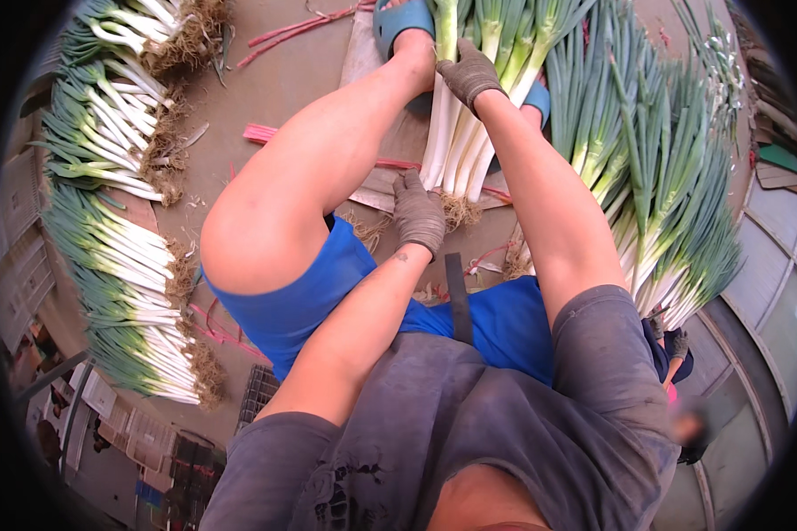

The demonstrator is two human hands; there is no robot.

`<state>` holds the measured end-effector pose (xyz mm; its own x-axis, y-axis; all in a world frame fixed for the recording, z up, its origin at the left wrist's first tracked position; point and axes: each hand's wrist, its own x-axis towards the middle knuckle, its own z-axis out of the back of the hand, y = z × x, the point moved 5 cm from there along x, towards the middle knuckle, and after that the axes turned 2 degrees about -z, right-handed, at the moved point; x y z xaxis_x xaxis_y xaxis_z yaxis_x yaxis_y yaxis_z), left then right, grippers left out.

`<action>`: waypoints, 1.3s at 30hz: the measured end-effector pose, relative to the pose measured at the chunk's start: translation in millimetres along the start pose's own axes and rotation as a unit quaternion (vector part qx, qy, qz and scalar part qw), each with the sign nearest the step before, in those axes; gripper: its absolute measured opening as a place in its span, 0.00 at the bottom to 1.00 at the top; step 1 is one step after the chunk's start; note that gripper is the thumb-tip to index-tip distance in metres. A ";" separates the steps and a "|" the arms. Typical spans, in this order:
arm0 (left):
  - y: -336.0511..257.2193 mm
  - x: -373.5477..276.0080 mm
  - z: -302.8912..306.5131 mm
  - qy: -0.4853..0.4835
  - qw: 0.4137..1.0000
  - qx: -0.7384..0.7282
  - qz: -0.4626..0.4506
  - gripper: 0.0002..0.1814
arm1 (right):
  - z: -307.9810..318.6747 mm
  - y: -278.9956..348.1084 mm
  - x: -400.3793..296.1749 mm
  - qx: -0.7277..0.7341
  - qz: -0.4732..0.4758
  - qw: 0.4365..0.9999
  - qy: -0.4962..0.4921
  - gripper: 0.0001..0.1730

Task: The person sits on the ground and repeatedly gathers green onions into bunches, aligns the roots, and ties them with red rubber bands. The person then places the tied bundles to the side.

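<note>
Before me lies a small bundle of long green onions (462, 154), with white stalks and roots towards me and green leaves away. My right hand (473, 74), in a brown-grey work glove, is closed around the leftmost onion (442, 123) where white turns green. At that onion's root end is my left hand (420, 211), gloved alike, touching the base; whether its fingers close around it is hidden. A red tie strip (398, 164) runs crosswise under the bundle's lower end. The bundle rests over a board (398, 126) between my feet, which wear blue clogs (412, 20).
Rows of green onions (126, 133) line the left, roots facing inward. A large heap (644, 166) fills the right. Loose red strips (299, 33) lie on the ground. A black crate (256, 395) stands by my left side. Another person's gloved hand (680, 344) shows behind the heap.
</note>
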<state>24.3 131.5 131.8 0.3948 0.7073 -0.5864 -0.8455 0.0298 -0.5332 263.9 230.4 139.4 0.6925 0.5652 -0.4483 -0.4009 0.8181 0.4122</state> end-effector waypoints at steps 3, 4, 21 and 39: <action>8.2 4.4 -4.4 -0.043 0.999 0.006 -0.023 0.20 | -9.3 2.2 1.4 0.025 -0.026 0.999 -0.013 0.29; 9.5 5.5 -4.0 -0.048 0.998 0.002 -0.038 0.19 | -10.6 4.2 -1.1 0.012 -0.043 0.999 -0.015 0.29; 31.5 20.4 -4.5 0.023 0.997 0.035 -0.069 0.19 | 123.7 -53.0 -34.6 -0.034 -0.076 0.988 0.127 0.33; 66.5 55.2 -23.7 0.074 0.996 -0.010 -0.046 0.21 | 181.4 -551.7 -363.5 -0.162 -0.502 0.839 -0.134 0.24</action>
<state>-1.6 155.8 49.5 0.5199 0.5906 -0.6171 -0.7967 0.0747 -0.5997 342.2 -445.6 218.8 0.8710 -0.4348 -0.2287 0.3532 0.8778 -0.3235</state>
